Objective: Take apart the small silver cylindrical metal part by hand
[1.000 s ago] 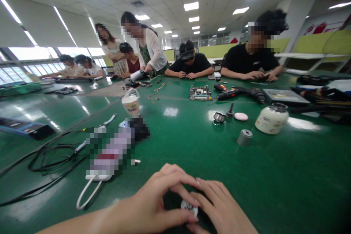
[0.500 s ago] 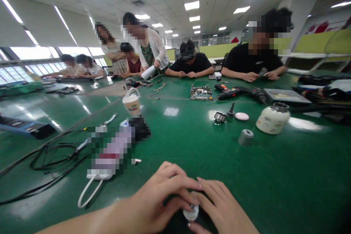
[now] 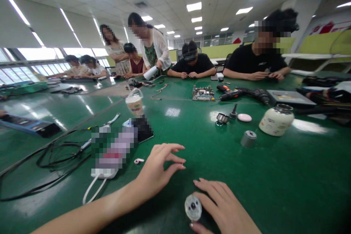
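My left hand (image 3: 160,166) is raised over the green table, thumb and index fingertip close together in a pinch. Something tiny may be between them, too small to name. My right hand (image 3: 219,204) holds a small round whitish part (image 3: 193,208) between thumb and index finger, its face with dark holes turned up. Beyond the hands stand a grey cylindrical cap (image 3: 249,139), a metal lid with a ring (image 3: 221,119), a dark stopper-like piece (image 3: 233,112), a pink oval disc (image 3: 244,117) and a cream open-mouthed bottle (image 3: 276,120).
At the left lie a phone with a white loop (image 3: 116,155), a white earbud (image 3: 138,161), black cables (image 3: 52,157) and a drink cup (image 3: 134,103). Farther back are a circuit board (image 3: 203,93) and power drills (image 3: 230,94). Several people are around the table.
My left hand has lifted off the round part and moved up and left. The round part's face now shows, still in my right hand. The view has shifted slightly.
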### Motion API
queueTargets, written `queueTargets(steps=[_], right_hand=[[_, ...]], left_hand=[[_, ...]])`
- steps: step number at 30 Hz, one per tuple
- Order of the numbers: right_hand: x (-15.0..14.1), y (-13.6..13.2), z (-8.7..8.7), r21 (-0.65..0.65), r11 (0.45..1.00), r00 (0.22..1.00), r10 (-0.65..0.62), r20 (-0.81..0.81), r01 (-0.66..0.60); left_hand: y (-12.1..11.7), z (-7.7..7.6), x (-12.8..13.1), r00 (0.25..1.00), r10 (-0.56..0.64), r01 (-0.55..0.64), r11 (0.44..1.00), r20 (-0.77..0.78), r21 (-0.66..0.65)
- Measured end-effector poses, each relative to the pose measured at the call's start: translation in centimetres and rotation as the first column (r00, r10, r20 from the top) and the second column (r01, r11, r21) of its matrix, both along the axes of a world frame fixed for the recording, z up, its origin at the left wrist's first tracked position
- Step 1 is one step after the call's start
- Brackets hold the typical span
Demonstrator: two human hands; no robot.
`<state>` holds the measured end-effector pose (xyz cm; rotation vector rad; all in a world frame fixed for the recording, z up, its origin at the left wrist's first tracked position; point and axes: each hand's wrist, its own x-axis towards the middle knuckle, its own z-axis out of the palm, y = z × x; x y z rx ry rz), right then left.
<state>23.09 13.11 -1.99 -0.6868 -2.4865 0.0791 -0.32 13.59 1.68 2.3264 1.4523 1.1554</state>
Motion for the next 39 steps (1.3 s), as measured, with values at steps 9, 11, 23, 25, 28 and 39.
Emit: queueTargets(steps=[9, 11, 23, 25, 28, 39], right_hand=[[0.0, 0.0, 0.0, 0.024, 1.0, 1.0, -0.004, -0.026, 0.005], [-0.1, 0.0, 0.1, 0.022, 1.0, 1.0, -0.005, -0.031, 0.006], [0.0, 0.0, 0.0, 0.002, 1.0, 0.999, 0.004, -0.047, -0.004], [0.0, 0.0, 0.0, -0.001, 1.0, 0.999, 0.003, -0.043, -0.003], [-0.1, -0.1, -0.2, 0.006, 1.0, 0.999, 0.004, -0.051, -0.004], [0.1, -0.1, -0.2, -0.016, 1.0, 0.999, 0.008, -0.038, -0.008]], left_hand=[[1.9, -2.9, -1.4, 0.993, -0.023, 0.0, 0.981, -0.118, -0.196], [1.7, -2.5, -1.2, 0.995, -0.035, 0.018, 0.984, -0.096, -0.176], [-3.5, 2.4, 1.5, 0.913, -0.398, 0.408, 0.894, 0.092, -0.185], [-3.6, 2.4, 1.4, 0.919, -0.388, 0.395, 0.897, 0.072, -0.197], [-3.5, 2.3, 1.3, 0.924, -0.379, 0.381, 0.904, 0.049, -0.194], [-3.4, 1.2, 2.3, 0.946, -0.275, 0.301, 0.942, 0.174, -0.148]])
